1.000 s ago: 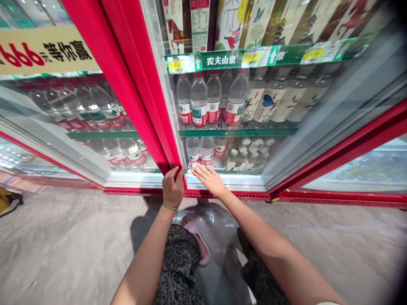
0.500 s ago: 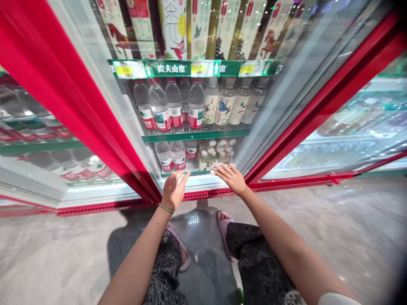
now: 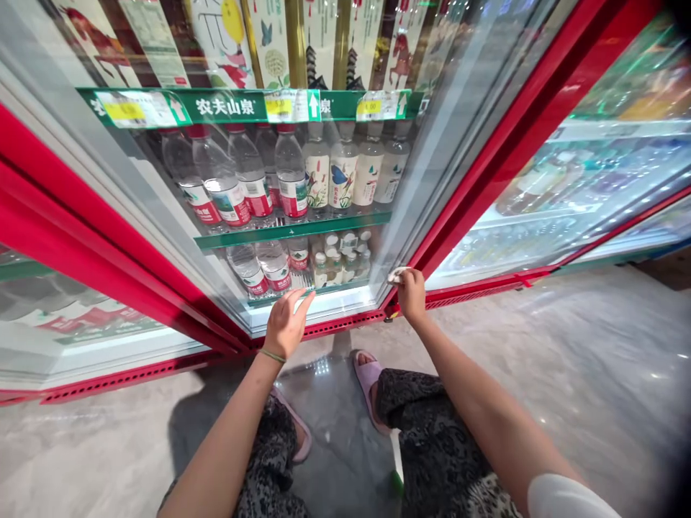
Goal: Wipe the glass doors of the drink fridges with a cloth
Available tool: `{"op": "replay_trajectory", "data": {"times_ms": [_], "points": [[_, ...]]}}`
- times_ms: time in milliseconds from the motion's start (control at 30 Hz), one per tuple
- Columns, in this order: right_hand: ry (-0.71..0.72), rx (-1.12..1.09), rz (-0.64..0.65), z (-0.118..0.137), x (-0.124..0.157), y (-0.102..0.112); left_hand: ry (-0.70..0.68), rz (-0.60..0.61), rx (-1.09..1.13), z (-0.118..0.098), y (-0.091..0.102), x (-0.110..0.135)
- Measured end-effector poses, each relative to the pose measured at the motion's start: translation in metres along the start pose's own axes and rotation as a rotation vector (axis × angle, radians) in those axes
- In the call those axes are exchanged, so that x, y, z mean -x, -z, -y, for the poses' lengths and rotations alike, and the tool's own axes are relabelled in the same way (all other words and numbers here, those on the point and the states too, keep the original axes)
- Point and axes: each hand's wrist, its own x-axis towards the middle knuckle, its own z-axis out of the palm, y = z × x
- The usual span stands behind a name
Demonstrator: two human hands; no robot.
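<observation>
At the foot of the red frame [image 3: 510, 144], right of the glass door [image 3: 348, 293], the right hand [image 3: 413, 296] is closed, a crumpled white wipe [image 3: 398, 275] pinched in its fingers. Left hand [image 3: 286, 325] loosely open, thumb apart, nothing seen in it, near the door's lower edge; contact cannot be told. Behind the glass, bottles [image 3: 291, 176] stand on shelves.

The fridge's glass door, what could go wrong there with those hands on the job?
The white wipe is bunched up in the right hand, so it might slip loose. The left hand is close to the glass door and might leave smudges. The floor looks shiny, so the pink slippers could perhaps slide.
</observation>
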Motion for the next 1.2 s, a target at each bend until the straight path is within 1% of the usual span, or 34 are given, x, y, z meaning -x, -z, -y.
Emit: {"op": "replay_trajectory", "data": {"times_ms": [67, 167, 233, 300, 400, 533, 600, 733, 800, 867, 967, 1000, 1033, 1100, 1167, 1200], "points": [[-0.066, 0.010, -0.067, 0.008, 0.001, -0.010, 0.010, 0.002, 0.010, 0.003, 0.002, 0.005], [-0.177, 0.038, -0.209, 0.026, 0.004, -0.032, 0.024, -0.002, 0.021, 0.011, 0.005, 0.013], [-0.228, 0.052, -0.286, 0.043, 0.007, -0.048, 0.043, 0.008, 0.017, 0.017, 0.009, 0.020], [-0.249, 0.062, -0.337, 0.064, 0.012, -0.064, 0.063, 0.024, -0.001, 0.023, 0.014, 0.027], [-0.235, 0.061, -0.368, 0.105, 0.024, -0.087, 0.086, 0.040, -0.044, 0.033, 0.024, 0.037], [-0.198, 0.015, -0.330, 0.163, 0.045, -0.115, 0.135, 0.034, -0.089, 0.046, 0.042, 0.049], [-0.182, -0.025, -0.287, 0.192, 0.059, -0.129, 0.162, 0.031, -0.111, 0.052, 0.052, 0.054], [-0.141, -0.140, -0.092, 0.255, 0.092, -0.160, 0.212, 0.014, -0.172, 0.064, 0.075, 0.068], [-0.116, -0.178, -0.021, 0.285, 0.108, -0.174, 0.241, 0.001, -0.204, 0.073, 0.087, 0.078], [-0.094, -0.209, 0.019, 0.312, 0.122, -0.187, 0.277, -0.007, -0.221, 0.084, 0.097, 0.089], [-0.064, -0.226, 0.104, 0.344, 0.134, -0.199, 0.336, -0.013, -0.226, 0.100, 0.112, 0.104], [-0.013, -0.213, 0.170, 0.353, 0.136, -0.203, 0.350, -0.019, -0.231, 0.104, 0.116, 0.108], [0.071, -0.194, 0.253, 0.360, 0.138, -0.205, 0.357, -0.031, -0.240, 0.108, 0.120, 0.111], [0.286, -0.158, 0.421, 0.371, 0.137, -0.209, 0.365, -0.059, -0.259, 0.113, 0.125, 0.113], [0.467, -0.142, 0.525, 0.373, 0.134, -0.211, 0.374, -0.083, -0.262, 0.116, 0.126, 0.113], [0.522, -0.140, 0.547, 0.370, 0.131, -0.210, 0.378, -0.095, -0.256, 0.116, 0.125, 0.111]]}}
